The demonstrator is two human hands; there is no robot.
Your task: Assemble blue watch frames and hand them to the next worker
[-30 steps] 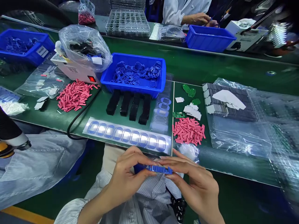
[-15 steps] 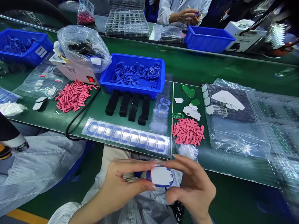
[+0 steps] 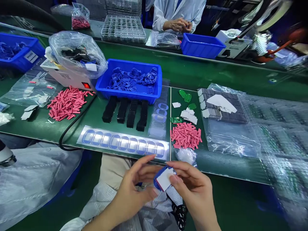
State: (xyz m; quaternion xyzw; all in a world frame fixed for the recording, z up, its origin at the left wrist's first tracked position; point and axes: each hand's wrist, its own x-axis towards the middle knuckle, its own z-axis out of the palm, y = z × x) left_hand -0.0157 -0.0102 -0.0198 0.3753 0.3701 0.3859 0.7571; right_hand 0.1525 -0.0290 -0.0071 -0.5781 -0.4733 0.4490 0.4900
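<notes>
A small blue frame (image 3: 157, 185) with a white rectangular piece (image 3: 164, 180) on it and a thin red strip along one edge is over my lap, below the bench edge. My right hand (image 3: 192, 186) grips it, thumb on the white face and fingers behind its upper edge. Close on its left side is my left hand (image 3: 137, 189), its thumb and fingers spread apart around the frame's end, with no clear grip on it. The piece is tilted. On the bench just above lies a clear sheet of oval blue-rimmed films (image 3: 124, 143).
A blue bin of blue frames (image 3: 130, 93), black strips (image 3: 132, 114), red strips (image 3: 186, 136), a clear plastic bundle (image 3: 186, 156) and stacked grey pieces (image 3: 223, 107) lie on the bench. Opposite, a person's hands (image 3: 180, 25) work; another person's sleeve (image 3: 31, 179) is at left.
The blue frame has turned and tilted in my right hand, whose thumb now presses its white face. My left fingers have spread off it. The whole view has shifted a little.
</notes>
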